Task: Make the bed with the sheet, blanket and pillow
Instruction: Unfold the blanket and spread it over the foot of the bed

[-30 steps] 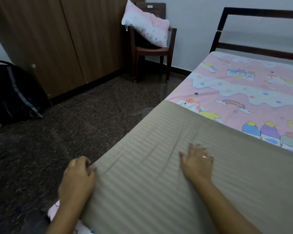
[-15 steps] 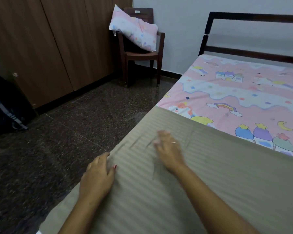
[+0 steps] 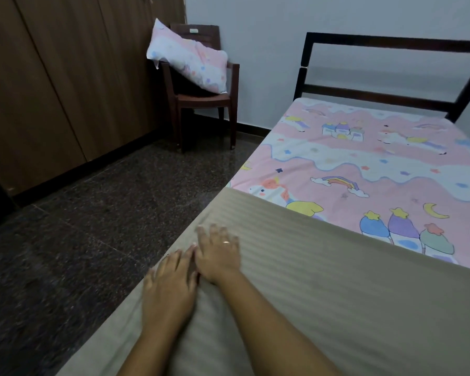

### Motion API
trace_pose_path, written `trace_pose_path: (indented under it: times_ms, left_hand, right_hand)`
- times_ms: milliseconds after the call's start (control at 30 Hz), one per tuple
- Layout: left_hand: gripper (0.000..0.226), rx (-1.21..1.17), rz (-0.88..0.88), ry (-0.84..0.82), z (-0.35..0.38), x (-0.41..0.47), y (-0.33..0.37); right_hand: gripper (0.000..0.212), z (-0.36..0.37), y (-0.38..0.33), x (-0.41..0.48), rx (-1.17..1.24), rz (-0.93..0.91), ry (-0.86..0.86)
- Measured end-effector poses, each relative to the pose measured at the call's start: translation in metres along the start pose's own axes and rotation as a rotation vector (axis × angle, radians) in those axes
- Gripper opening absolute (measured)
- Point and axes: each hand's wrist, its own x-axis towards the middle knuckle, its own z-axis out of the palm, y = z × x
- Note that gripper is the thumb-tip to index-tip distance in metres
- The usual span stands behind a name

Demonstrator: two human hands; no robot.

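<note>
Taupe striped blanket (image 3: pixel 337 308), left hand (image 3: pixel 171 286), right hand (image 3: pixel 219 256), both seemingly flat, holding nothing, chair label (image 3: pixel 193 30) illegible.

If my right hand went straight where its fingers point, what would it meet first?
The right hand lies flat on the blanket; ahead is only more blanket, then probably its left edge.
</note>
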Motion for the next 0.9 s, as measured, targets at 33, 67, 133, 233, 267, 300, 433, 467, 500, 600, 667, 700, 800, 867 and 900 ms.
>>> trace_pose_path:
  times_ms: [33, 67, 133, 233, 267, 300, 433, 467, 500, 600, 667, 700, 800, 867, 900]
  left_hand:
    - [0.051, 0.001, -0.026, 0.01, 0.002, -0.001, -0.005]
    - [0.049, 0.006, -0.066, 0.028, 0.004, -0.001, -0.01]
    - [0.05, -0.011, -0.172, -0.009, 0.005, 0.001, -0.021]
    - [0.052, -0.081, -0.258, -0.028, 0.001, 0.004, -0.029]
    - [0.052, -0.091, -0.267, -0.036, 0.0, 0.004, -0.03]
    - [0.052, -0.097, -0.272, -0.034, 0.0, 0.004, -0.029]
    - [0.052, -0.084, -0.29, -0.02, 0.005, 0.009, -0.028]
    - [0.052, -0.09, -0.292, -0.026, 0.007, 0.011, -0.029]
    - [0.051, -0.096, -0.296, -0.034, 0.008, 0.012, -0.029]
    - [0.047, -0.122, -0.299, 0.01, 0.009, 0.012, -0.03]
    - [0.043, -0.102, -0.301, 0.064, 0.011, 0.012, -0.03]
    - [0.039, -0.097, -0.299, 0.079, 0.013, 0.013, -0.028]
    - [0.022, -0.074, -0.255, 0.111, 0.023, 0.015, -0.03]
    - [0.015, -0.035, -0.247, 0.081, 0.021, 0.015, -0.03]
    - [0.014, -0.026, -0.26, 0.071, 0.017, 0.015, -0.03]
  right_hand:
    - [0.052, -0.001, -0.008, 0.006, 0.015, -0.096, -0.042]
    - [0.05, -0.003, -0.011, 0.011, 0.063, -0.188, -0.08]
    - [0.049, -0.013, -0.004, 0.017, 0.3, -0.314, -0.081]
    - [0.051, -0.029, 0.049, 0.026, 0.377, -0.131, 0.14]
    - [0.052, -0.032, 0.077, 0.027, 0.233, 0.025, 0.199]
    - [0.055, -0.034, 0.106, 0.025, 0.07, 0.195, 0.221]
    - [0.07, -0.039, 0.149, 0.016, -0.07, 0.614, 0.173]
    - [0.072, -0.037, 0.139, 0.022, -0.047, 0.615, 0.159]
    - [0.073, -0.033, 0.125, 0.03, -0.026, 0.605, 0.142]
    - [0.072, -0.021, 0.072, 0.059, 0.03, 0.551, 0.133]
    - [0.069, -0.018, 0.039, 0.077, 0.048, 0.468, 0.112]
    - [0.069, -0.019, 0.025, 0.083, 0.045, 0.395, 0.082]
    - [0.069, -0.023, -0.018, 0.104, -0.097, 0.048, -0.196]
    - [0.074, -0.034, -0.043, 0.1, -0.054, -0.079, -0.448]
    - [0.072, -0.038, -0.053, 0.093, 0.084, -0.111, -0.521]
